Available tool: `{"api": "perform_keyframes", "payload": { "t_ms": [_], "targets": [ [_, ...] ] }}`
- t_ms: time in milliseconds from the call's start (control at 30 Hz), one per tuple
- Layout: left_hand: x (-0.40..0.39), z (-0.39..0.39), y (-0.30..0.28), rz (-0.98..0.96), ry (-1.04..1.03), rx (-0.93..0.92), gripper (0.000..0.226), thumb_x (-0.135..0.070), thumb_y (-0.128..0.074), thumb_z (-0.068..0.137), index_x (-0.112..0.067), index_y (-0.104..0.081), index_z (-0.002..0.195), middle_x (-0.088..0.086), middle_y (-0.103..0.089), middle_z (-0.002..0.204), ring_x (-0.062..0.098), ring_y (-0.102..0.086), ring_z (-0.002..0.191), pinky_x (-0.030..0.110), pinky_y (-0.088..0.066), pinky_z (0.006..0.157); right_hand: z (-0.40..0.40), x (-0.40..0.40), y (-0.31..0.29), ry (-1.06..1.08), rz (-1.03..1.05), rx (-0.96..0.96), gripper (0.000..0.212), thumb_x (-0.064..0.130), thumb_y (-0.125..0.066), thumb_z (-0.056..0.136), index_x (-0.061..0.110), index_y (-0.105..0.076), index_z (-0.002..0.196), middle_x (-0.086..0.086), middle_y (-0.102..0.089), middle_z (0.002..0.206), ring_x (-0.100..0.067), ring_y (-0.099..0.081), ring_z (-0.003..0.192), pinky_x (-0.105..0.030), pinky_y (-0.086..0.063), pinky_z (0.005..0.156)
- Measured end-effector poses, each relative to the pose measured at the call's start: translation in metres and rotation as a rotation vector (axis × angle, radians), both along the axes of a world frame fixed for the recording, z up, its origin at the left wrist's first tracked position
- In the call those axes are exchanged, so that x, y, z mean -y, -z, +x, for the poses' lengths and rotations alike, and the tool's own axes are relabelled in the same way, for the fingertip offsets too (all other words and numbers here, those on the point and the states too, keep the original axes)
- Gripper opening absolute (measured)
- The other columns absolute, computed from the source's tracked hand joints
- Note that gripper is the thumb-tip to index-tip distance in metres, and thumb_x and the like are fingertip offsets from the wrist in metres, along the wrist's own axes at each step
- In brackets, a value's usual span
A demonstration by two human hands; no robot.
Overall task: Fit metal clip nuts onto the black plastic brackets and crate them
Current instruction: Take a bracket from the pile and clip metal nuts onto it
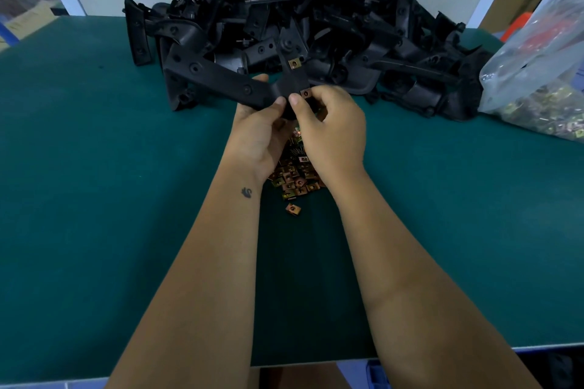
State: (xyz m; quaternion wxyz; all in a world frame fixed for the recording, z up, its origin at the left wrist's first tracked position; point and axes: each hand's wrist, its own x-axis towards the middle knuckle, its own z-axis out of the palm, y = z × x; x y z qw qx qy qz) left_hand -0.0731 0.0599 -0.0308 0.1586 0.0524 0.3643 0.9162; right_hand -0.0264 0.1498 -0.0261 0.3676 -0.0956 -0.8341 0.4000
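Observation:
My left hand (260, 126) grips a long black plastic bracket (218, 76) from below, thumb on its near edge. The bracket slants up to the left above the green table. One brass clip nut (294, 64) sits on the bracket's upright tab. My right hand (331, 126) pinches a second clip nut (306, 93) against the bracket's near tab, thumb beside it. A loose heap of clip nuts (292, 178) lies on the mat under my wrists, partly hidden by them. One stray clip nut (293, 208) lies nearer to me.
A big pile of black brackets (316, 9) fills the back of the green table (94, 167). A clear plastic bag of clip nuts (537, 82) lies at the right edge. Cardboard boxes stand behind at right. No crate shows in view.

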Motion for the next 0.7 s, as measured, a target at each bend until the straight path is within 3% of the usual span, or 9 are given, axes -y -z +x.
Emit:
{"api": "perform_keyframes", "payload": {
  "t_ms": [100, 333, 500, 567, 633, 700],
  "targets": [
    [0.001, -0.001, 0.000, -0.027, 0.005, 0.005, 0.036, 0.010, -0.045, 0.098, -0.020, -0.056, 0.114, 0.008, -0.072, 0.105, 0.020, -0.071, 0.091, 0.041, -0.057, 0.091, 0.002, -0.001, 0.000, 0.011, 0.088, -0.014, 0.025, 0.033, -0.064, 0.092, 0.009, -0.069, 0.095, 0.002, -0.065, 0.093, -0.012, -0.057, 0.082, -0.030, -0.047, 0.071],
    [0.002, -0.003, 0.000, -0.018, 0.016, 0.076, 0.032, 0.010, -0.047, 0.097, -0.018, -0.058, 0.111, 0.011, -0.070, 0.108, 0.022, -0.070, 0.089, 0.035, -0.060, 0.070, 0.003, -0.001, 0.000, 0.045, 0.233, -0.045, 0.026, 0.032, -0.064, 0.092, 0.006, -0.065, 0.090, -0.001, -0.063, 0.092, -0.019, -0.058, 0.080, -0.033, -0.044, 0.063],
    [0.002, -0.002, 0.000, 0.019, 0.016, 0.095, 0.030, 0.007, -0.046, 0.098, -0.017, -0.058, 0.112, 0.008, -0.075, 0.094, 0.020, -0.074, 0.080, 0.033, -0.059, 0.065, 0.004, 0.005, -0.001, 0.064, 0.219, -0.107, 0.026, 0.034, -0.066, 0.090, 0.009, -0.066, 0.094, 0.001, -0.064, 0.094, -0.016, -0.059, 0.083, -0.032, -0.048, 0.064],
    [0.003, -0.001, 0.000, 0.058, 0.034, 0.111, 0.035, 0.005, -0.043, 0.099, -0.012, -0.056, 0.127, 0.012, -0.073, 0.105, 0.025, -0.072, 0.092, 0.041, -0.060, 0.080, 0.005, 0.008, -0.002, 0.054, 0.224, -0.127, 0.028, 0.036, -0.067, 0.089, 0.009, -0.066, 0.096, 0.001, -0.064, 0.095, -0.017, -0.061, 0.083, -0.034, -0.050, 0.064],
    [0.005, -0.002, 0.000, 0.079, 0.058, 0.144, 0.047, 0.002, -0.040, 0.099, -0.005, -0.045, 0.145, 0.017, -0.063, 0.122, 0.031, -0.061, 0.111, 0.048, -0.048, 0.104, 0.005, 0.012, -0.002, 0.053, 0.273, -0.149, 0.029, 0.036, -0.069, 0.087, 0.008, -0.066, 0.096, 0.000, -0.064, 0.094, -0.019, -0.061, 0.079, -0.032, -0.049, 0.061],
    [0.006, -0.002, 0.001, 0.089, 0.058, 0.158, 0.048, 0.001, -0.039, 0.099, -0.003, -0.043, 0.147, 0.019, -0.059, 0.126, 0.034, -0.056, 0.121, 0.049, -0.042, 0.110, 0.005, 0.014, -0.003, 0.072, 0.306, -0.166, 0.031, 0.037, -0.070, 0.086, 0.008, -0.065, 0.096, -0.002, -0.063, 0.094, -0.019, -0.061, 0.076, -0.029, -0.046, 0.057]
  ]
}}
